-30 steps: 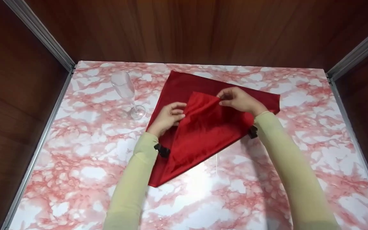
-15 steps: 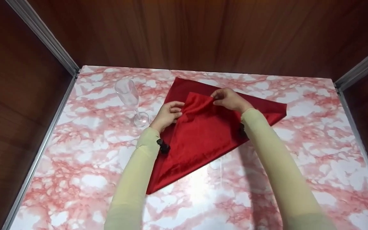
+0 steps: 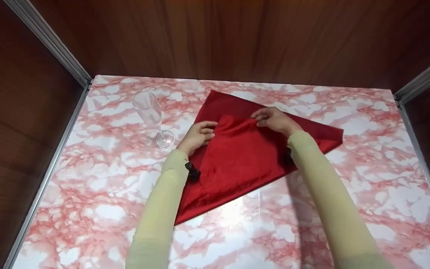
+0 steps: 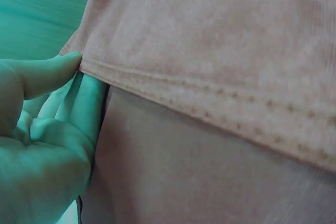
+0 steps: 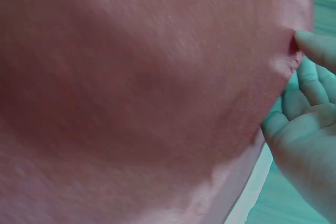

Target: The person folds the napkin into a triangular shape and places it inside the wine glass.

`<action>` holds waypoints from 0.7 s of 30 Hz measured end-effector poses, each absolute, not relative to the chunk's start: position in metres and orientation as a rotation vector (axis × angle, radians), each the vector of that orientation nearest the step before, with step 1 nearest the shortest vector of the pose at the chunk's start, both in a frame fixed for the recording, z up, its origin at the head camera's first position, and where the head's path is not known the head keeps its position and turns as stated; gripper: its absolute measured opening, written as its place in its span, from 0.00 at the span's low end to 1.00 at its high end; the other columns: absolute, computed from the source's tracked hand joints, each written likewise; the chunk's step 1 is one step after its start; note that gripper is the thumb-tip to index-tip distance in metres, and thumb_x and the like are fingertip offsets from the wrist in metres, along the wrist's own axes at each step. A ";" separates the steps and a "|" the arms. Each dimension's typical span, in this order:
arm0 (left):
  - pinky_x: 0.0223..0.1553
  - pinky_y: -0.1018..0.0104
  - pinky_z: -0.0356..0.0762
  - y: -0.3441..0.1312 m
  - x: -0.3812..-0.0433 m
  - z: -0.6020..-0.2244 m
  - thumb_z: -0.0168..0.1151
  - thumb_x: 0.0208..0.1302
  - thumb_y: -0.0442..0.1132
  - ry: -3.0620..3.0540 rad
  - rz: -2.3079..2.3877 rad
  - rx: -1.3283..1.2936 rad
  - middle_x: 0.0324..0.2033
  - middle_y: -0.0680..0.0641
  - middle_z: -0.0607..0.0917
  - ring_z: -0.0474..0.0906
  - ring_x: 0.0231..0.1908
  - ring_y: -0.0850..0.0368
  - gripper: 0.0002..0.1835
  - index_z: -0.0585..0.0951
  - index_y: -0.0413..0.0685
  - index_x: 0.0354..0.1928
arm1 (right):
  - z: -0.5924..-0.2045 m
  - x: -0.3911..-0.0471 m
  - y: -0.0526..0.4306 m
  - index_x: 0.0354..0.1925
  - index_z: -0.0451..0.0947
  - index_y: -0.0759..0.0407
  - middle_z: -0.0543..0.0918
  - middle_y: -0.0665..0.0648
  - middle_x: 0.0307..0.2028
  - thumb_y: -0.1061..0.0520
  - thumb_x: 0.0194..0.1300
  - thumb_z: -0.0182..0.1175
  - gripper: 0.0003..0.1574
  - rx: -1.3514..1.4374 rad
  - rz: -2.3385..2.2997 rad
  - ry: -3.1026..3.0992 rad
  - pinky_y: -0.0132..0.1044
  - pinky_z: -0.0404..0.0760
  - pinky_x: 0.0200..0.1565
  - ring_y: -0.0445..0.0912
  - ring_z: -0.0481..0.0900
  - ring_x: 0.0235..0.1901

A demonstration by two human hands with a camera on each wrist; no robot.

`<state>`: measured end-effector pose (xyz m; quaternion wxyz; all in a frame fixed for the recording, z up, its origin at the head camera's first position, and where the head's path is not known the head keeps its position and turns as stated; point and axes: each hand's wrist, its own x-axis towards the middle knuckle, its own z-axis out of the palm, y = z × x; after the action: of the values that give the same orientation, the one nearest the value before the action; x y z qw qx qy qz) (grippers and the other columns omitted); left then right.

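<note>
A red satin cloth napkin (image 3: pixel 237 160) lies folded on the table, its bright red flap turned up over a darker red layer (image 3: pixel 224 104). At the flap's left edge, my left hand (image 3: pixel 197 137) pinches the fabric between thumb and fingers. The left wrist view shows the stitched hem (image 4: pixel 220 95) running away from that pinch, thumb on top and fingers beneath. My right hand (image 3: pixel 274 118) pinches the flap's upper right edge. In the right wrist view, the thumb of the right hand (image 5: pixel 315 124) presses a small pucker into the cloth, with the other fingers partly under it.
A clear champagne flute (image 3: pixel 149 112) stands to the left of the napkin, close to my left hand. The pink-and-white marbled tabletop (image 3: pixel 88 179) is bounded by dark wood panels (image 3: pixel 237 41) at the back and sides, with metal strips (image 3: pixel 54 41) along the corners.
The flap now lies lower and flatter, its top edge pulled slightly toward me. My right hand shifted left, then back right. Both hands keep their pinch, and the head view has shifted a little.
</note>
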<state>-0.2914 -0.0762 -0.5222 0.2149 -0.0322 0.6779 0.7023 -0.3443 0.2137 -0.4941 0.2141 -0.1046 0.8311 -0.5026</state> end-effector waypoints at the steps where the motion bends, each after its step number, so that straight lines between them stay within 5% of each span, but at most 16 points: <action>1: 0.33 0.69 0.78 -0.075 -0.290 -0.522 0.56 0.63 0.22 1.875 1.938 -0.077 0.36 0.45 0.79 0.77 0.36 0.57 0.24 0.75 0.45 0.60 | -0.493 -0.341 0.216 0.51 0.76 0.73 0.81 0.67 0.43 0.73 0.60 0.57 0.19 -0.286 -1.387 2.302 0.27 0.73 0.40 0.44 0.77 0.40; 12: 0.37 0.66 0.80 -0.062 -0.273 -0.518 0.56 0.65 0.24 1.871 1.822 0.101 0.43 0.41 0.82 0.81 0.39 0.54 0.23 0.75 0.45 0.61 | -0.489 -0.298 0.248 0.54 0.75 0.70 0.80 0.66 0.47 0.71 0.60 0.59 0.22 -0.275 -1.359 2.238 0.30 0.72 0.46 0.45 0.75 0.44; 21: 0.33 0.68 0.79 -0.048 -0.261 -0.520 0.55 0.63 0.21 1.797 1.781 0.202 0.36 0.44 0.82 0.79 0.36 0.56 0.23 0.75 0.39 0.60 | -0.484 -0.261 0.269 0.56 0.74 0.69 0.78 0.66 0.51 0.69 0.60 0.61 0.24 -0.284 -1.279 2.181 0.29 0.73 0.47 0.50 0.73 0.49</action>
<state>-0.2606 -0.0484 -0.5196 0.2973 0.0758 0.6760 0.6700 -0.2607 0.2694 -0.4844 0.2942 -0.1067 0.8193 -0.4804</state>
